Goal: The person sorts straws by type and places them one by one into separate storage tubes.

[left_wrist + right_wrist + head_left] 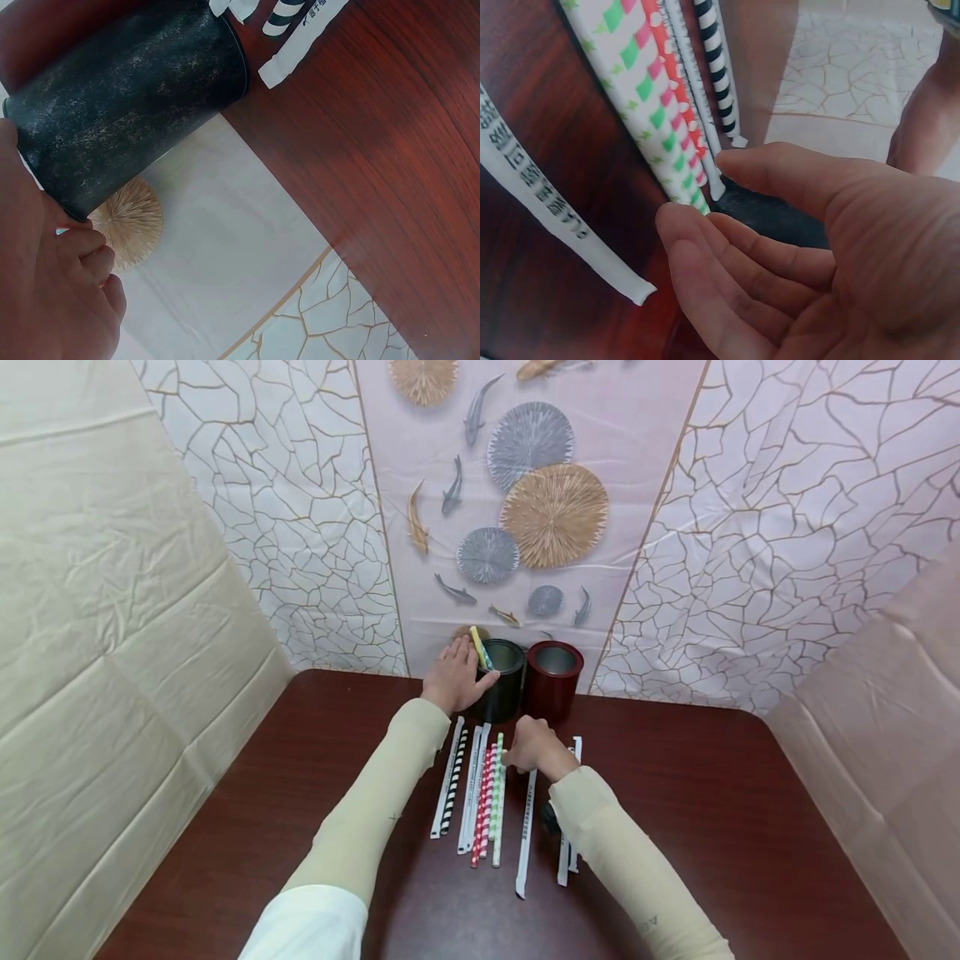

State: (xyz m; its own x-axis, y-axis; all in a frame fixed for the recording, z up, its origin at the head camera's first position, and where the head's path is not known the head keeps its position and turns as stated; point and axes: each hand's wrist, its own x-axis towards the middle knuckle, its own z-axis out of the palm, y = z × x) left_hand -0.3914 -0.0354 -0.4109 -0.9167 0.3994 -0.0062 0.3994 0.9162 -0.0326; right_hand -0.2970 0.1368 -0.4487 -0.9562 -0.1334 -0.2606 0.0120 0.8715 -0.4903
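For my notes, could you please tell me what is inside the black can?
At the black can, yellow and blue pieces slant at its mouth by the left hand; greyish inner wall shows. The near side hides anything lower from view.

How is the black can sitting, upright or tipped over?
Upright: in the head view, the black can has its mouth facing up and stands on the table beside the red can.

The right sleeve (pixel 622 852) hides — partly — wrapped straws (pixel 563 864).
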